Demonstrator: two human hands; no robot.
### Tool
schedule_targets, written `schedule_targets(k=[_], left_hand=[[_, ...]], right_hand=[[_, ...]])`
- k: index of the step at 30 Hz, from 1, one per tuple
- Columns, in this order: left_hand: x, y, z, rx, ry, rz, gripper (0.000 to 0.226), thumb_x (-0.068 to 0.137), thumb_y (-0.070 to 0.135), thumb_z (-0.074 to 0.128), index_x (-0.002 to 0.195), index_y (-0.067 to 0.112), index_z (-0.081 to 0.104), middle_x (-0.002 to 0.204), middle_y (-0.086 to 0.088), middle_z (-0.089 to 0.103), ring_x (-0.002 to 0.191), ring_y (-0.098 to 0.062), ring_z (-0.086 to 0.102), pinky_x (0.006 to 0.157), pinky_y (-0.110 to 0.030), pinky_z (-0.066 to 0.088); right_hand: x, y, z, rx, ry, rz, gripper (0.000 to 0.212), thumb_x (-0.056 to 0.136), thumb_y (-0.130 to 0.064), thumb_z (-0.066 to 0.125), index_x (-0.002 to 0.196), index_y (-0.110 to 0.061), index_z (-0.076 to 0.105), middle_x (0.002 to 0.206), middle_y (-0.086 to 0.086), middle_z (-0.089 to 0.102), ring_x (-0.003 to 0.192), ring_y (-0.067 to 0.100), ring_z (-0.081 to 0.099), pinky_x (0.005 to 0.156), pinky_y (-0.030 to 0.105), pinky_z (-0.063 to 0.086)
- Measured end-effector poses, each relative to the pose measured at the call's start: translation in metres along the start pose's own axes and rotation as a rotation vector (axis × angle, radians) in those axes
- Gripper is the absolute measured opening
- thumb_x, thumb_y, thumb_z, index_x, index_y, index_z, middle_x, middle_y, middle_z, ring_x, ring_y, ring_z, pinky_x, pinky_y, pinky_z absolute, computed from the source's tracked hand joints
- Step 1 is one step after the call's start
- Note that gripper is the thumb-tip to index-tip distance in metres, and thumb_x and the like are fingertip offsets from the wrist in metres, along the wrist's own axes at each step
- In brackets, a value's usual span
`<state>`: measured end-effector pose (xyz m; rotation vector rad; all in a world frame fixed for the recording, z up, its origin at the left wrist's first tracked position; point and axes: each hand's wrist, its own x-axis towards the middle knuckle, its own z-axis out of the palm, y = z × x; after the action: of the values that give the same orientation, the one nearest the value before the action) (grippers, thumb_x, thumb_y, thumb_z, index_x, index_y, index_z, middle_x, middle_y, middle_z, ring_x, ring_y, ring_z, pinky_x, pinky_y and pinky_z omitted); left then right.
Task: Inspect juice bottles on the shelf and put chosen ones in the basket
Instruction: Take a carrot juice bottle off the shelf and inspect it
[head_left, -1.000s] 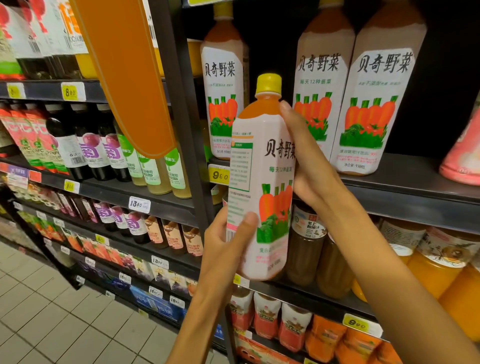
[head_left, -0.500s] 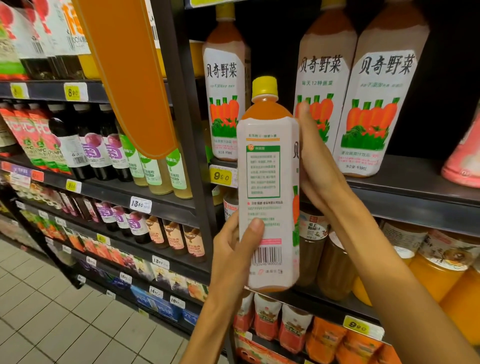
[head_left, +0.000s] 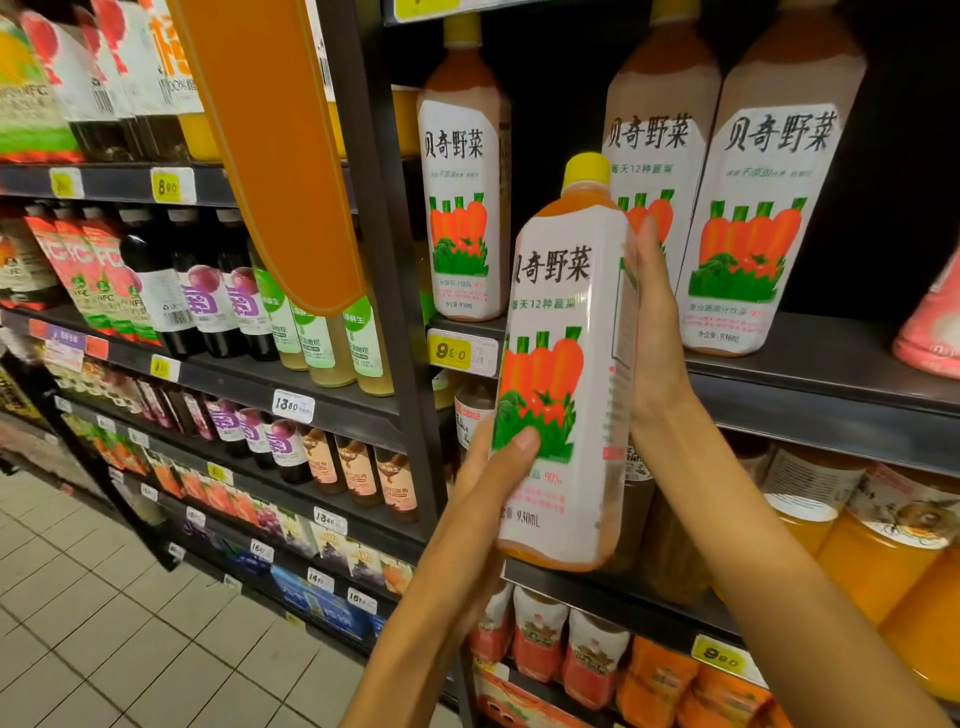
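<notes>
Between both hands, carrot juice bottle (head_left: 563, 374), left hand (head_left: 488, 483) low, right hand (head_left: 657, 332) high

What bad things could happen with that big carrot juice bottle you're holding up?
The held bottle is tilted in mid-air; the left hand grips low and the right hand only its side, so it might slip and drop on the tile floor. Swinging it back could also knock the shelf bottles close behind.

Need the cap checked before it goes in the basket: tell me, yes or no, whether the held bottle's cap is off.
No, the yellow cap sits on the bottle held in both hands.
</notes>
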<state>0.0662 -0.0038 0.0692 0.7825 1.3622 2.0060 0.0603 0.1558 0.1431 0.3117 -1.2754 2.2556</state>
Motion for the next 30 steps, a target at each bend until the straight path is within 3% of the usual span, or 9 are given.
schedule_targets(k=[3,7,10,13,15,20,22,26,30], left_hand=[[-0.001,-0.004,0.001,-0.008,0.009,-0.077,0.059,0.067,0.051,0.067,0.114,0.015,0.061,0.103,-0.007,0.073,0.091,-0.019,0.071,0.069,-0.025,0.055],[0.005,0.003,0.001,0.072,0.122,0.055,0.054,0.074,0.048,0.073,0.114,0.016,0.059,0.101,-0.006,0.074,0.089,-0.019,0.071,0.067,-0.023,0.055],[0.008,0.007,-0.001,0.113,0.131,0.101,0.050,0.074,0.048,0.063,0.114,0.018,0.059,0.101,-0.003,0.074,0.091,-0.016,0.071,0.067,-0.020,0.055],[0.002,0.005,-0.005,0.114,0.090,0.091,0.045,0.083,0.055,0.050,0.113,0.024,0.065,0.100,0.000,0.074,0.091,-0.015,0.071,0.067,-0.017,0.054],[-0.003,0.008,-0.007,0.098,0.075,0.076,0.047,0.080,0.063,0.047,0.104,0.031,0.069,0.098,0.002,0.074,0.090,-0.012,0.071,0.065,-0.016,0.054],[-0.007,0.014,-0.007,0.134,0.038,0.030,0.070,0.070,0.064,0.055,0.125,0.022,0.053,0.108,-0.001,0.072,0.098,-0.018,0.069,0.069,-0.022,0.056],[-0.009,0.017,-0.007,0.115,0.057,0.015,0.071,0.065,0.068,0.054,0.122,0.025,0.054,0.107,0.001,0.072,0.098,-0.016,0.069,0.070,-0.023,0.057],[-0.012,0.026,-0.008,0.143,0.134,0.031,0.080,0.066,0.079,0.050,0.129,0.030,0.054,0.130,0.002,0.060,0.123,-0.017,0.054,0.103,-0.043,0.043],[-0.013,0.031,-0.003,0.070,0.158,0.018,0.083,0.068,0.071,0.051,0.136,0.023,0.048,0.138,-0.004,0.053,0.129,-0.022,0.048,0.109,-0.049,0.036]], right_hand=[[-0.001,-0.002,0.000,-0.042,-0.008,-0.015,0.047,0.101,-0.051,0.025,0.105,-0.028,0.067,0.092,0.001,0.067,0.087,0.016,0.065,0.081,0.036,0.051],[-0.002,-0.007,0.002,-0.188,0.008,0.034,0.051,0.101,-0.052,0.026,0.136,-0.024,0.050,0.128,0.005,0.064,0.120,0.019,0.060,0.098,0.038,0.050],[-0.002,-0.006,0.009,-0.312,0.030,0.089,0.062,0.093,-0.057,0.042,0.143,-0.021,0.041,0.134,0.006,0.060,0.120,0.019,0.060,0.103,0.042,0.047],[-0.001,0.000,0.012,-0.371,0.137,0.129,0.063,0.087,-0.047,0.061,0.141,-0.021,0.040,0.122,0.006,0.067,0.106,0.020,0.068,0.095,0.044,0.053],[-0.001,0.003,0.011,-0.316,0.140,0.177,0.052,0.091,-0.041,0.058,0.138,-0.022,0.045,0.120,0.007,0.068,0.106,0.023,0.068,0.092,0.044,0.054],[-0.006,0.011,0.011,-0.113,0.067,0.384,0.034,0.097,-0.043,0.049,0.121,-0.023,0.060,0.113,0.007,0.072,0.098,0.021,0.070,0.080,0.036,0.058],[-0.008,0.012,0.012,-0.101,0.085,0.405,0.036,0.096,-0.043,0.051,0.124,-0.022,0.060,0.115,0.008,0.071,0.102,0.022,0.069,0.086,0.039,0.056],[-0.009,0.009,0.011,-0.091,0.097,0.458,0.032,0.092,-0.042,0.057,0.115,-0.023,0.065,0.112,0.008,0.072,0.101,0.023,0.070,0.091,0.044,0.054],[-0.009,0.006,0.010,-0.084,0.087,0.487,0.025,0.093,-0.034,0.058,0.113,-0.022,0.066,0.106,0.008,0.074,0.091,0.021,0.072,0.082,0.040,0.058]])
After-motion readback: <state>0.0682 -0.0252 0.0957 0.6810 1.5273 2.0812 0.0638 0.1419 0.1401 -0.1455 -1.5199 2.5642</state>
